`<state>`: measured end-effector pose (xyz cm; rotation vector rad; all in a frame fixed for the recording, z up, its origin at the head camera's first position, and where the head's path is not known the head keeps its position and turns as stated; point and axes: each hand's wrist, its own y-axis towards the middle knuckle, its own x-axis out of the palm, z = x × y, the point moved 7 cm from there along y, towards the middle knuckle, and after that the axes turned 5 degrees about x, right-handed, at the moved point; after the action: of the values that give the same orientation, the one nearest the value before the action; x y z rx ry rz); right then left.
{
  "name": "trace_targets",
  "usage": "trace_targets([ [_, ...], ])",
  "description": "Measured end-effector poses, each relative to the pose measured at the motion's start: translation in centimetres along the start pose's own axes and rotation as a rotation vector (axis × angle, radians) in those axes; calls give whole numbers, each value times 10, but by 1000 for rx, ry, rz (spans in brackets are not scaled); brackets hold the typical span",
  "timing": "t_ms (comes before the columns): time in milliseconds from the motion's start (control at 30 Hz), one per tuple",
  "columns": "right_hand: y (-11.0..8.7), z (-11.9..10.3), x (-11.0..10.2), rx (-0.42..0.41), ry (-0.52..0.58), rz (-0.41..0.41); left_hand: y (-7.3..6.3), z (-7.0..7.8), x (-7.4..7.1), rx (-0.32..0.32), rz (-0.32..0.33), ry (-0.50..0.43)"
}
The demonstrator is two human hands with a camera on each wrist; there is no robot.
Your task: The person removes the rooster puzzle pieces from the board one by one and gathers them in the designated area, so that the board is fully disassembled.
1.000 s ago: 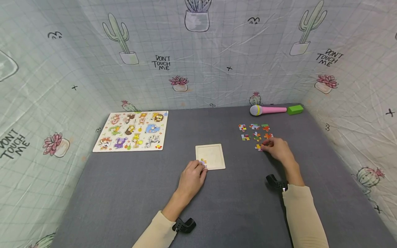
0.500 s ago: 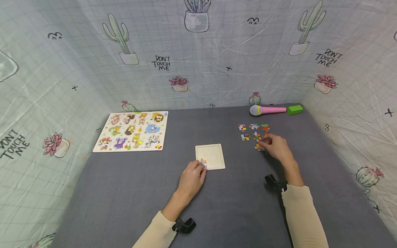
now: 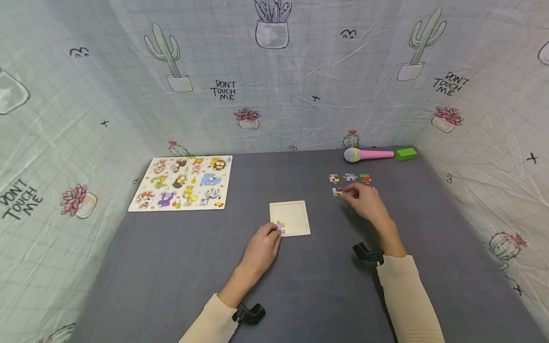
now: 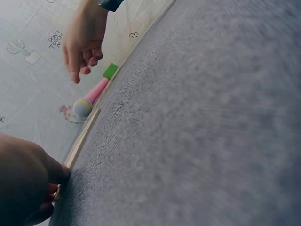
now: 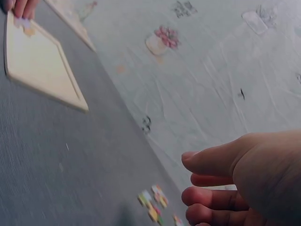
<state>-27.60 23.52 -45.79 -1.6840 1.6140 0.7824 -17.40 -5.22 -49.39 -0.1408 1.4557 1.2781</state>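
Observation:
A pale square puzzle tray (image 3: 296,216) lies mid-table with a small purple and yellow jigsaw piece (image 3: 280,225) in its near-left corner. My left hand (image 3: 259,250) grips that corner, thumb at the tray's edge and fingers beside the piece. To the right, my right hand (image 3: 366,202) hovers above loose jigsaw pieces (image 3: 350,176), hiding some of them. In the right wrist view, that hand (image 5: 254,179) has thumb and fingers apart with nothing seen between them. More loose pieces (image 5: 153,212) show below its fingertips in that view.
An animal peg puzzle board (image 3: 182,183) lies at the back left. Along the back right are a pink toy microphone (image 3: 373,155) and a green block (image 3: 405,154). A printed cloth (image 3: 291,109) forms the walls behind and at both sides of the grey table.
My right hand has moved left and a little away from me, from the near right of the loose pieces to above their middle. The left hand keeps to the tray's corner.

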Motion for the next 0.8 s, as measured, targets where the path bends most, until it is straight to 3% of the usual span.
trace_targets([
  [400, 2, -48, 34, -86, 45, -24, -9, 1, -7, 13, -7, 12],
  [800, -9, -93, 94, -267, 36, -76, -12, -8, -8, -40, 53, 16],
])
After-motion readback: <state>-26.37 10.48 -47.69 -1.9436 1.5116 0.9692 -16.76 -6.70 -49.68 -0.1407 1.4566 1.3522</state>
